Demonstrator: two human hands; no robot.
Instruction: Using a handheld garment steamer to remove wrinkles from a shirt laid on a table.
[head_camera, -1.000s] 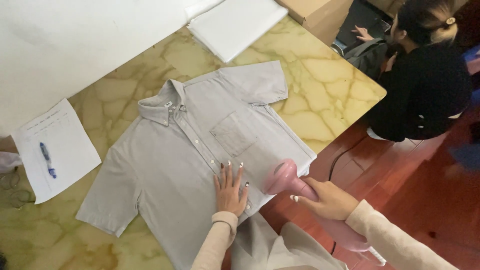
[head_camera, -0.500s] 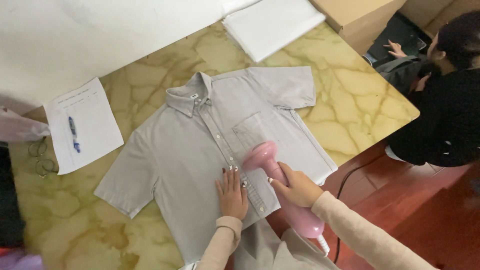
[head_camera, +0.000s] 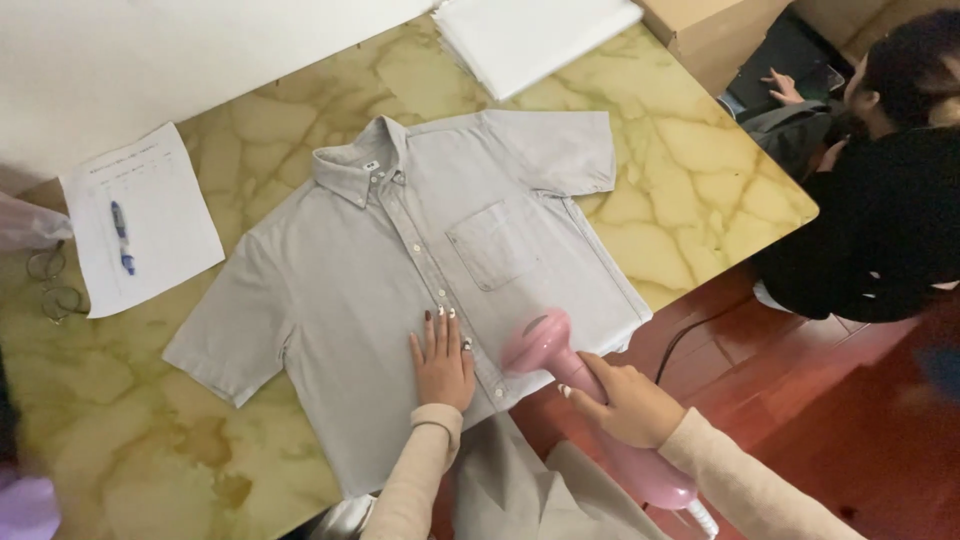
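worktop (head_camera: 700, 170) carries all | grey shirt (head_camera: 400, 290) spread flat, front up, hem at near edge | pink steamer (head_camera: 560, 375) head at lower front, cord mostly hidden | right hand (head_camera: 625, 400) wrapped tight round its handle | left hand (head_camera: 440, 360) spread flat beside buttons, likely keeping cloth taut

One head-worn camera looks steeply down from close above onto the marble table (head_camera: 700, 160) and floor beyond.

A pale grey shirt (head_camera: 400, 280) lies on a yellow-green marbled desk (head_camera: 700, 190); the steamer (head_camera: 570, 390) is pink.
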